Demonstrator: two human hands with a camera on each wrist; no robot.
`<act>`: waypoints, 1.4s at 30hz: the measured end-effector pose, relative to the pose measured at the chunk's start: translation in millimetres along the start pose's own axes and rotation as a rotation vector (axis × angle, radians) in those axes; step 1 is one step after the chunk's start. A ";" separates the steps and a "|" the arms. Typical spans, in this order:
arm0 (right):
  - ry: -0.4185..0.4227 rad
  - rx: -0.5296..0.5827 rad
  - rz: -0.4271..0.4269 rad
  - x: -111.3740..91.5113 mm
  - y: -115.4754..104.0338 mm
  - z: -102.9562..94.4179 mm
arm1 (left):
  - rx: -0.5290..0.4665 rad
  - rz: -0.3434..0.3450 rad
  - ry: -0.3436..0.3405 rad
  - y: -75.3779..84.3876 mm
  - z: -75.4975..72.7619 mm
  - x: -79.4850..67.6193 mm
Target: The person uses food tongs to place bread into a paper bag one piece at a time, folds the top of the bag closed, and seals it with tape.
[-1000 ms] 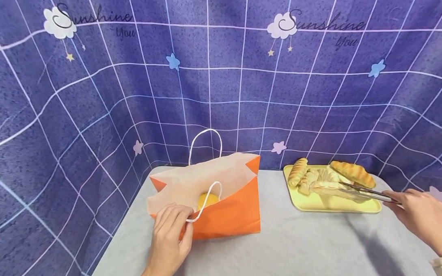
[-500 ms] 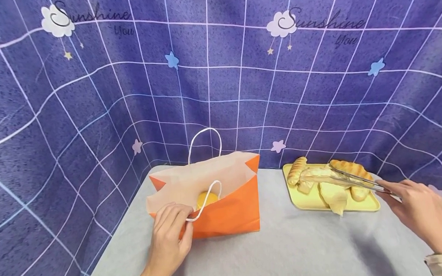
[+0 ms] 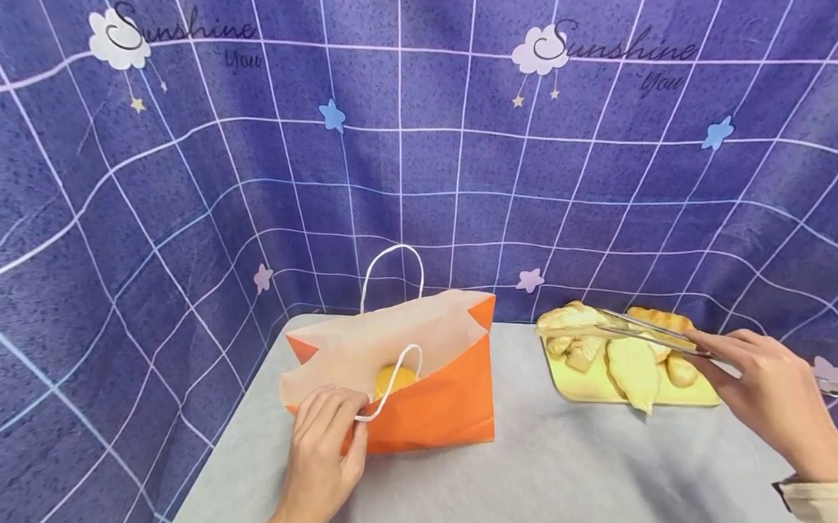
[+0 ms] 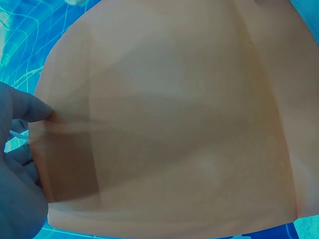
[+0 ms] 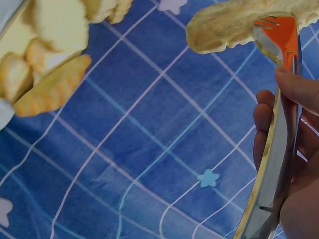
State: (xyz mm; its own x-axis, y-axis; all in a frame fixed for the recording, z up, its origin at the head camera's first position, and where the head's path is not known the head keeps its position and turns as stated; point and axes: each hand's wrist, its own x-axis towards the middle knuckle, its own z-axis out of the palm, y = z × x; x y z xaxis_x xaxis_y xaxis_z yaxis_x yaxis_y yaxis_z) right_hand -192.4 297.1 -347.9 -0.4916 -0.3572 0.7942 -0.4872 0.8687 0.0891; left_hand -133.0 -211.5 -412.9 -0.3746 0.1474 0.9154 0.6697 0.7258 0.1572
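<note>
Left grip (image 3: 323, 453): I'm pinching the near rim of the orange paper bag (image 3: 434, 415).
Right grip (image 3: 770, 395): my fingers curl round the metal tongs (image 5: 276, 164).
Pale bread (image 3: 566, 318): between the tongs' tips, over the left end of the yellow tray (image 3: 586, 392).
Bag: round yellow item (image 3: 393, 379) inside.
Other breads (image 3: 632, 371): on the tray, right of the bag.

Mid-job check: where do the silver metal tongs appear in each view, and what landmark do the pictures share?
Head: silver metal tongs right of centre, running left from the right hand over the yellow rectangular tray.
Left wrist: not in it.
Right wrist: tongs along the right side, from the bottom edge to near the top.
Shared landmark: blue-violet cloth with pale grid lines, at upper left in the left wrist view.
</note>
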 end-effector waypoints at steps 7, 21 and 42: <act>0.029 0.126 -0.018 17.2 -15.9 7.4 | -0.002 -0.005 -0.001 -0.6 -1.3 -0.4; 0.091 0.339 0.008 42.2 -44.8 9.5 | -0.006 0.006 0.003 -1.1 -2.1 0.9; 0.198 0.482 0.024 53.1 -63.5 10.1 | -0.011 0.033 0.007 1.1 -2.7 0.0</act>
State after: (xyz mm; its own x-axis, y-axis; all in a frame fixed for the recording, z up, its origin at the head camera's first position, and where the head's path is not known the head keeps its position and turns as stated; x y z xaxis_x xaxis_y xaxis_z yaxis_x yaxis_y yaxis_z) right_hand -194.9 219.5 -317.4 -0.3832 -0.2270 0.8953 -0.7775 0.6026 -0.1799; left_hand -130.6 -212.5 -411.7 -0.3474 0.1665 0.9228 0.6887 0.7132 0.1306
